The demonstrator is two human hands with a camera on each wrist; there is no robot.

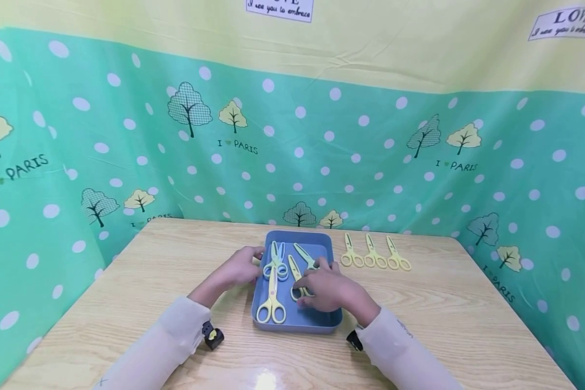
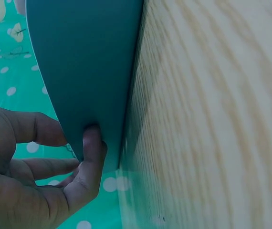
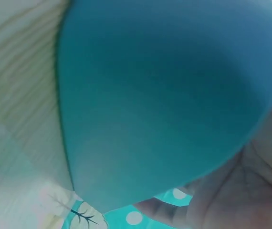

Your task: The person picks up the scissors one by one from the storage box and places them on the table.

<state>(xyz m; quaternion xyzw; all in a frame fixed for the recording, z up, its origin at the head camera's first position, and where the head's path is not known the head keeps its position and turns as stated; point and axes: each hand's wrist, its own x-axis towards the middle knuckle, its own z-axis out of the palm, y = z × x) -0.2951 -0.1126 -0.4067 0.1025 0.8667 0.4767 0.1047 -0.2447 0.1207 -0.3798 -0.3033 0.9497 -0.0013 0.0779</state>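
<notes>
In the head view, a blue tray (image 1: 299, 328) on the table holds several pairs of small plastic scissors. My left hand (image 1: 244, 265) grips its left side; the left wrist view shows fingers at the rim and against the outer wall. My right hand (image 1: 327, 287) reaches in over the right half, fingertips at the handles of yellow scissors (image 1: 293, 265). Green scissors (image 1: 302, 253) lie by its far fingers, their handles partly covered. I cannot tell whether it grips either pair. Other yellow scissors (image 1: 272, 292) and pale blue-green scissors (image 1: 275, 257) lie on the left.
Three yellow scissors (image 1: 370, 253) lie in a row on the wooden table (image 1: 419, 319), right of the tray, blades pointing away. A green and yellow curtain (image 1: 322, 141) with trees and dots hangs behind the table. Black wrist cameras (image 1: 213, 336) sit on both wrists.
</notes>
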